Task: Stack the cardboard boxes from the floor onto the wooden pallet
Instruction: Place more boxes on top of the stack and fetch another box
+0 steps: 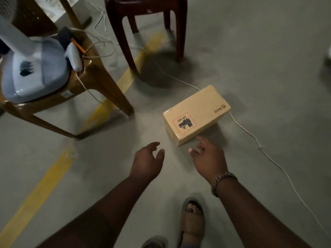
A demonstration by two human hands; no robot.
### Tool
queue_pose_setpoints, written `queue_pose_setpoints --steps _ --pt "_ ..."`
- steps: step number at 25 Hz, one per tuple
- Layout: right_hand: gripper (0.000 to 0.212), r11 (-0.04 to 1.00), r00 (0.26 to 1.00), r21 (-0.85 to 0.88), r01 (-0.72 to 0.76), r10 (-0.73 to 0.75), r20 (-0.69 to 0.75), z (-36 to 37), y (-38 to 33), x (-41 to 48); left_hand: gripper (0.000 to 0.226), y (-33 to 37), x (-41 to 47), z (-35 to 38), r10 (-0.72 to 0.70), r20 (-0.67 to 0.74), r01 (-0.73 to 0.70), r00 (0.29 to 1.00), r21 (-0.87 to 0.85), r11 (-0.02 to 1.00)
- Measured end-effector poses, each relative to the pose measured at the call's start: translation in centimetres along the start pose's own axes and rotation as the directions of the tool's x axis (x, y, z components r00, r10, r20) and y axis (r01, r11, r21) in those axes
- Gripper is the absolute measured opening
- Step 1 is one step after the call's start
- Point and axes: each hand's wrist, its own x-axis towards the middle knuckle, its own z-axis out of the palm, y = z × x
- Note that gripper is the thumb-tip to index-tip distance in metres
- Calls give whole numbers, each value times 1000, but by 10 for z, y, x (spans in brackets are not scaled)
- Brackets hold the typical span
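Tan, oblong and glossy, the cardboard box with a red-framed hazard label (196,114) lay flat on the grey concrete floor (268,59), just ahead of both bare hands. The left hand (147,162) hung with its grip spread and empty, a little apart from the box's near corner; the right hand (208,159), a beaded bracelet (221,182) on its wrist, was likewise open-fingered, fingertips almost at the box's near end but not visibly touching. To lift it well, I judged, the hands should close on the two long sides, low and level, and raise it clear of the thin white cable (250,135) that ran under or right behind its far end; which, I could not tell. No wooden pallet showed anywhere in view. Around it stood a brown plastic chair (100,81) carrying a pale blue fan base (34,68), a dark maroon plastic chair (148,8), and a yellow painted line (41,187) crossing the dim floor
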Motion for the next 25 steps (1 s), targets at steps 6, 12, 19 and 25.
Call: queue_pose_setpoints --steps 6,12,19,25 --pt "90 819 977 -537 203 -136 161 78 -5 129 44 -5 84 58 -124 68 131 990 -95 987" --pt "130 587 965 -771 247 -74 253 119 -17 206 57 -17 127 89 -256 119 278 959 -221 935" --pt "107 585 964 -788 191 41 264 122 -28 236 54 -30 135 111 -344 171 379 923 -265 887" --pt "99 651 972 -735 190 -19 234 41 -24 261 63 7 163 130 -351 264 428 898 -349 833"
